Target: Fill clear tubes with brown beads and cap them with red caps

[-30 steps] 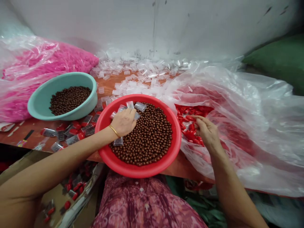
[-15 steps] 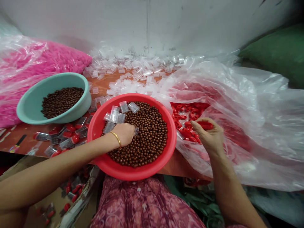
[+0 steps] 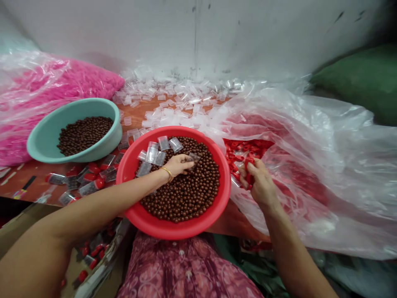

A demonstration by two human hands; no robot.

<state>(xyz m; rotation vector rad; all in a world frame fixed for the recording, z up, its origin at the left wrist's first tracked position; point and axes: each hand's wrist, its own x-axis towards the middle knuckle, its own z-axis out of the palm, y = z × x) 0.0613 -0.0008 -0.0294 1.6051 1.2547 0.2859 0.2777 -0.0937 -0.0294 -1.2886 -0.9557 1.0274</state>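
Over the red basin [image 3: 129, 165], left hand's [image 3: 177, 164] clear tube [image 3: 194, 157] points right.

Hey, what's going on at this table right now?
A person works over a red basin of small brown balls. The left hand pinches a small clear tube above the balls; empty tubes lie at the basin's far edge. The right hand grips a red cap at the open plastic bag of loose red caps. Red-capped tubes lie beside a teal basin.
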